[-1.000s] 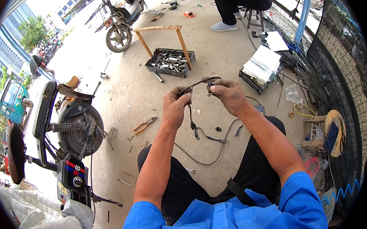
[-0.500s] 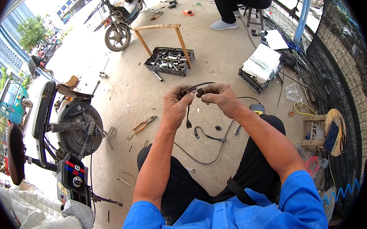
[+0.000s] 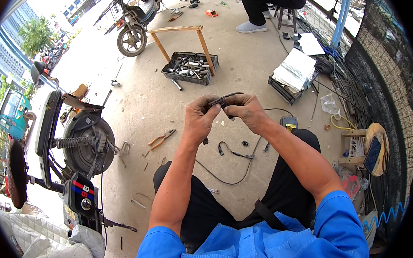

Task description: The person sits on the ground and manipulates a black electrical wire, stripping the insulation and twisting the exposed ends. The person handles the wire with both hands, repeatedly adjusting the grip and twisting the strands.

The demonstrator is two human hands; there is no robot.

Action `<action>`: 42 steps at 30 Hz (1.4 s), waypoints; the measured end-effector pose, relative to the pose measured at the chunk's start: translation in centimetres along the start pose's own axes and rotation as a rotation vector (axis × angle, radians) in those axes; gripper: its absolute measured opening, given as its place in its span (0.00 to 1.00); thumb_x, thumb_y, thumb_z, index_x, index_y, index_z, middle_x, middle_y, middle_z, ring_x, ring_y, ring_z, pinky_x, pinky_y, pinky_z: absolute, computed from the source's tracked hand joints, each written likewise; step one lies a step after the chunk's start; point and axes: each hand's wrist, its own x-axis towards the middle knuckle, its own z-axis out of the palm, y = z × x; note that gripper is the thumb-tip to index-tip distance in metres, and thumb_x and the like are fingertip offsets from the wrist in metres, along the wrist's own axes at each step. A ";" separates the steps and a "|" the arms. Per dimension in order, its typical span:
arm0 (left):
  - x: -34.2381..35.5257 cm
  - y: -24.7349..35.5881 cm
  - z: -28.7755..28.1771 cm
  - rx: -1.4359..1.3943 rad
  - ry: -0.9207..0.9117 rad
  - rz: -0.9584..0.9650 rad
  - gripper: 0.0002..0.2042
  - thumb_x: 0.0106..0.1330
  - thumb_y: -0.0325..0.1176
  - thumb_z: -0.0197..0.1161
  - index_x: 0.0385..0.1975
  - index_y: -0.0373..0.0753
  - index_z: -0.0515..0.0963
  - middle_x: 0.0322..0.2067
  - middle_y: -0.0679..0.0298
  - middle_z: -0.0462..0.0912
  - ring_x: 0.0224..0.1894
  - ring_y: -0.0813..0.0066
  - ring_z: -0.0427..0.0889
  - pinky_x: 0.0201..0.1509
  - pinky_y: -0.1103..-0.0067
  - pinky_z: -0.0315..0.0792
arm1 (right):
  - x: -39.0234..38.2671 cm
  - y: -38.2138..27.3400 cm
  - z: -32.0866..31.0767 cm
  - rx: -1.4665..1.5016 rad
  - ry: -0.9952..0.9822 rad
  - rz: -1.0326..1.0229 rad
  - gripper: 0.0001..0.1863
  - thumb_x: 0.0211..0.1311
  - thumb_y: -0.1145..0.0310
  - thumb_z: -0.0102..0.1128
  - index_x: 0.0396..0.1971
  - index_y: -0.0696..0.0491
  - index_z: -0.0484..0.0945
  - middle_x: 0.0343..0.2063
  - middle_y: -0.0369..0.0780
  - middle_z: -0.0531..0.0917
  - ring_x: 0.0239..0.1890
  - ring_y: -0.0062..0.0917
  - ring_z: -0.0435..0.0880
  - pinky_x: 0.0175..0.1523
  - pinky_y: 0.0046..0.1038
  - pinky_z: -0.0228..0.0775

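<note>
My left hand (image 3: 200,117) and my right hand (image 3: 248,110) meet in front of me above the floor. Both pinch a short black cable (image 3: 221,99), which arcs over the gap between the fingertips. A small dark piece, perhaps a connector, shows just below the right fingertips; the fingers partly cover it. Under my left hand a dark cable end (image 3: 205,141) peeks out. Below my hands, a thin black cord (image 3: 229,182) curves over the concrete, beside a short black lead with connectors (image 3: 237,154) and a small black part (image 3: 245,144).
Orange-handled pliers (image 3: 161,140) lie left of my hands. Beyond stands a black crate (image 3: 188,76) of metal tools with a wooden handle. A partly stripped scooter (image 3: 80,142) fills the left. Right are a crate topped with white sheets (image 3: 294,70) and a yellow-black device (image 3: 289,122). A person (image 3: 274,2) sits farther off.
My hands have drawn slightly closer together, bringing the cable and the dark piece against each other. The dangling plug end has swung left, mostly behind my left hand.
</note>
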 end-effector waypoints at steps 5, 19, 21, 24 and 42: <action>0.1 -0.6 -0.1 0.000 -0.008 -0.014 0.07 0.64 0.23 0.63 0.41 0.33 0.81 0.34 0.68 0.84 0.36 0.84 0.78 0.41 0.84 0.72 | -0.2 -0.4 0.1 0.063 -0.035 0.008 0.11 0.55 0.76 0.64 0.39 0.62 0.85 0.24 0.34 0.82 0.24 0.14 0.76 0.30 0.18 0.66; 0.2 -0.5 -0.1 0.036 0.004 -0.012 0.08 0.64 0.22 0.63 0.42 0.31 0.81 0.35 0.65 0.85 0.38 0.81 0.81 0.44 0.82 0.75 | -0.5 -1.4 0.0 0.072 -0.044 0.048 0.12 0.55 0.75 0.67 0.40 0.62 0.85 0.27 0.35 0.83 0.28 0.14 0.79 0.34 0.17 0.71; 0.2 -1.0 -0.3 0.047 0.011 0.006 0.08 0.64 0.22 0.62 0.42 0.31 0.82 0.35 0.64 0.85 0.38 0.82 0.81 0.43 0.82 0.75 | -0.6 -1.7 0.2 0.071 -0.049 0.054 0.12 0.55 0.74 0.67 0.40 0.62 0.85 0.27 0.35 0.83 0.27 0.14 0.78 0.33 0.17 0.70; 0.2 -1.5 -0.2 0.064 0.022 0.033 0.08 0.65 0.21 0.62 0.42 0.30 0.81 0.35 0.64 0.85 0.37 0.82 0.81 0.42 0.83 0.75 | -0.7 -1.7 0.1 0.052 -0.051 0.057 0.13 0.55 0.73 0.68 0.40 0.62 0.85 0.26 0.34 0.83 0.27 0.13 0.77 0.32 0.17 0.68; 0.2 -1.2 0.1 0.122 0.065 0.080 0.06 0.66 0.22 0.60 0.40 0.31 0.82 0.31 0.68 0.84 0.32 0.86 0.78 0.35 0.85 0.71 | -0.6 -1.2 0.5 0.162 -0.087 0.003 0.13 0.59 0.69 0.66 0.40 0.63 0.84 0.28 0.37 0.83 0.29 0.18 0.79 0.38 0.22 0.72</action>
